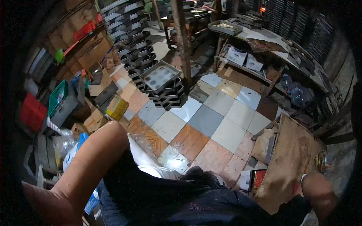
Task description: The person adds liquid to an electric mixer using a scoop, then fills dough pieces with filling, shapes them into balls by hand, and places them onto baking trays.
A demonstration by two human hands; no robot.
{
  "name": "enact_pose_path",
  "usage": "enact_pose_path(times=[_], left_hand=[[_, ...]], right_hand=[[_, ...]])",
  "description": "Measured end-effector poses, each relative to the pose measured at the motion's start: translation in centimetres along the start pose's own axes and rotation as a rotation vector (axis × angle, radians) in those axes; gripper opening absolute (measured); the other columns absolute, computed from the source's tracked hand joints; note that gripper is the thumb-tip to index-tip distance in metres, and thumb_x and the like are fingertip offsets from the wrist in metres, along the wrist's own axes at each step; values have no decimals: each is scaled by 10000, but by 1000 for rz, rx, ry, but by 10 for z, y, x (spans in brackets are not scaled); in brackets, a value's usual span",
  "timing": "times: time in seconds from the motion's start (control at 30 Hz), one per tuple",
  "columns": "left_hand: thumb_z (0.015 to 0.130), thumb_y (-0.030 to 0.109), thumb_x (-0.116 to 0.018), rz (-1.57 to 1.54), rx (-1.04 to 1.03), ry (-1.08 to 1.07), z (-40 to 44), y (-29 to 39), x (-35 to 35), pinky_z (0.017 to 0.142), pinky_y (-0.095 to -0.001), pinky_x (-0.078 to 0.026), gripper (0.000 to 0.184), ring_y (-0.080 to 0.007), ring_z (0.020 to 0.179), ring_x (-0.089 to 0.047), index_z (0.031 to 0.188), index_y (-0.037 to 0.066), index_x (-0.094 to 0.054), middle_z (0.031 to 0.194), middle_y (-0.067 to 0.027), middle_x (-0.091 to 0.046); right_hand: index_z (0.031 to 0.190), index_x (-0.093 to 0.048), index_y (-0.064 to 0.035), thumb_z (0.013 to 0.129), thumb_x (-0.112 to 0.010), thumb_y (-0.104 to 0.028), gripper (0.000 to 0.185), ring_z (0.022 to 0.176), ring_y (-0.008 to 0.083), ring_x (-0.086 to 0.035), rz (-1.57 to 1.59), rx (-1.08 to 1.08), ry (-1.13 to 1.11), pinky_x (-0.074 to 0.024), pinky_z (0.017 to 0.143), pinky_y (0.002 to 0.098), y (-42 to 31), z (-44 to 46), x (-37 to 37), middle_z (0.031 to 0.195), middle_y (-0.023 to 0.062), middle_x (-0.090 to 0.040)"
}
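Note:
My left arm (88, 164) rises bent at the left, its elbow pointing forward and its wrist folding back towards the camera. Only part of my left hand (41, 203) seems to show at the dark lower left edge; its fingers are hidden. Of my right arm (318, 188), a bent bare part shows at the lower right, and the right hand is out of view. Nothing held can be seen. Below me is my dark shirt (196, 201) with faint lettering. A white bucket-like container (156, 171) stands just in front of my body.
Metal trays (162, 75) are stacked crosswise on the tiled floor (205, 118) beside a wooden post (181, 41). Taller tray stacks stand behind. A workbench (277, 41) holds a tray of pale pieces (226, 27). A wooden board (290, 158) leans right; crates and boxes (117, 107) crowd the left.

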State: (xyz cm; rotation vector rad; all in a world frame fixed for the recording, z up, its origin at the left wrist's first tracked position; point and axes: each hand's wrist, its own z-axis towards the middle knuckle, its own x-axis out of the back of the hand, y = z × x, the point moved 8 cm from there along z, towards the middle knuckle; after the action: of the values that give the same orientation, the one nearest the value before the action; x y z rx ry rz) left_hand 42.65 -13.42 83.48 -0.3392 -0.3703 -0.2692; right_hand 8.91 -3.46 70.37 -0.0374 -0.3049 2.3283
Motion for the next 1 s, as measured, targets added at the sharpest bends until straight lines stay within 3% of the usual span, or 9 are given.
enact_pose_path(times=[0.5, 0.73, 0.9, 0.93, 1.0], left_hand=[[901, 486, -503, -117, -113, 21, 3, -225, -173, 886, -435, -335, 548, -197, 1090, -471, 1337, 168, -412, 1157, -38, -546], [901, 500, -496, -243, -180, -102, 19, -352, -249, 888, -452, -343, 539, -203, 1091, -469, 1316, 161, -437, 1123, -55, -549], [883, 520, -517, -426, -103, -184, 44, -443, -357, 902, -438, -346, 555, -213, 1065, -472, 1317, 182, -441, 1155, -47, -534], [887, 518, -513, -460, -407, 576, 58, -456, -363, 904, -434, -350, 534, -214, 1058, -471, 1300, 184, -460, 1154, -51, -534], [891, 517, -510, -435, -691, 1355, 16, -489, -386, 905, -431, -353, 514, -214, 1052, -470, 1283, 186, -478, 1152, -55, -534]], right_hand=[[1231, -515, -78, 895, -529, -339, 426, 891, 292, -508, -206, 6, 36, -405, 764, 420, 247, 49, 62, 1087, 139, -527], [1234, -510, -76, 896, -524, -340, 429, 905, 289, -499, -347, 35, 66, -397, 780, 419, 330, 89, 88, 1095, 140, -522], [1236, -507, -75, 897, -519, -341, 431, 915, 287, -494, -419, 57, 80, -391, 791, 418, 398, 108, 111, 1100, 140, -517], [1237, -506, -74, 898, -519, -341, 432, 917, 286, -493, -429, 58, 79, -390, 793, 418, 414, 112, 118, 1101, 140, -517], [1238, -505, -74, 898, -517, -342, 433, 920, 285, -490, -444, 71, 69, -387, 798, 418, 448, 120, 131, 1104, 141, -515]])
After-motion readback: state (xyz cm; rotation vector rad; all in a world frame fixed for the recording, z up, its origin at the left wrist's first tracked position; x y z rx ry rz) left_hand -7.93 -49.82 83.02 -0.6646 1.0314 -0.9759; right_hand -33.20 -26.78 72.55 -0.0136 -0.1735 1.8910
